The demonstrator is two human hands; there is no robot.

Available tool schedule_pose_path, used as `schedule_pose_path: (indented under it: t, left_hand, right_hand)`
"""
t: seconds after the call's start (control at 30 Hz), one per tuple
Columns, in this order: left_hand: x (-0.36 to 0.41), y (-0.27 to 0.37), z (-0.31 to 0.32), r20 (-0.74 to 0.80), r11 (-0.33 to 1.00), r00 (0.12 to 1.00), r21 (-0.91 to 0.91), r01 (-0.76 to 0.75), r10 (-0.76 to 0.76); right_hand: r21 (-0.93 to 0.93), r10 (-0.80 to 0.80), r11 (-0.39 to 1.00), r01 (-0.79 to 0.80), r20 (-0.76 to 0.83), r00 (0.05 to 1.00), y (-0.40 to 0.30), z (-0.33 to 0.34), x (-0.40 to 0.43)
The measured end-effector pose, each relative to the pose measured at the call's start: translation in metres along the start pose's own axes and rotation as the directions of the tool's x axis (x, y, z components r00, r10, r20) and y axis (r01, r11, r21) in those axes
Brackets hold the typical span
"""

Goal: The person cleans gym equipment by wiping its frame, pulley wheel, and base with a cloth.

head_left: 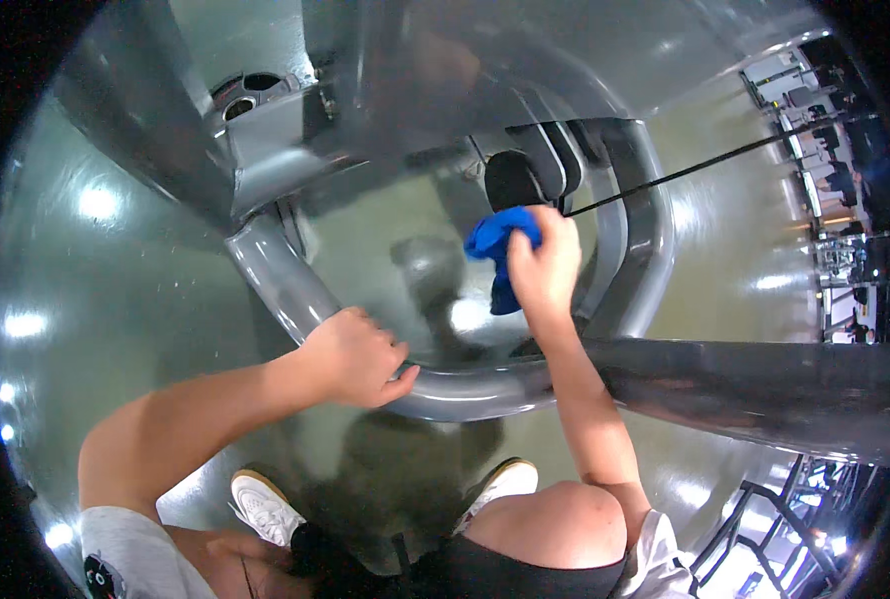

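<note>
My right hand [550,258] holds a crumpled blue cloth [509,251] over the inside of a grey machine frame. The cloth hangs from between thumb and fingers, just below a rounded black pad [516,180]. My left hand [355,358] is wrapped over the curved grey metal tube [475,389] at the machine's near side. Its fingers are curled and slightly blurred, with the thumb along the tube. The part of the tube under that hand is hidden.
A grey weight plate [261,88] sits at the upper left. From near my right hand, a thin black cable [700,166] runs to the right. A thick dark beam [752,397] extends rightward. Black metal framework [767,517] stands lower right. My white shoes [265,505] rest on the glossy floor.
</note>
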State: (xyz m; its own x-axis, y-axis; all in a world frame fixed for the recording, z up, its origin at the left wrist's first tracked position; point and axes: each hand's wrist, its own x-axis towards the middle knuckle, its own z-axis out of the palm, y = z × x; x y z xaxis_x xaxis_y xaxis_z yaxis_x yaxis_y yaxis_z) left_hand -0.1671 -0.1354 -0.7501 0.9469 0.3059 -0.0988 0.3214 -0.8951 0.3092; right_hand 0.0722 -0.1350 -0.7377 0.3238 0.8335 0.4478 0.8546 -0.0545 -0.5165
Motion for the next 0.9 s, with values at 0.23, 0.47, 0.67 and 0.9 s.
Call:
schedule_pose_path:
  t: [0.23,0.47,0.67,0.9]
  left_hand:
    - [-0.001,-0.002,0.003,-0.097,0.999,0.994,0.008,-0.041,0.042]
    - [0.005,0.001,-0.006,-0.087,0.998,0.995,0.029,-0.048,0.051]
    - [0.003,0.002,-0.005,-0.024,1.0,1.0,-0.02,0.01,-0.011]
    - [0.007,0.007,-0.01,-0.074,1.0,0.997,0.015,-0.013,0.014]
  right_hand:
    - [-0.156,-0.335,0.941,0.301,-0.278,0.9,-0.011,-0.027,0.048]
    - [-0.457,-0.369,0.843,0.284,-0.107,0.923,0.023,0.021,0.052]
    - [-0.409,-0.276,0.884,0.224,-0.07,0.959,0.012,0.013,0.033]
    - [-0.118,0.114,0.989,-0.094,0.182,0.977,0.012,-0.016,-0.014]
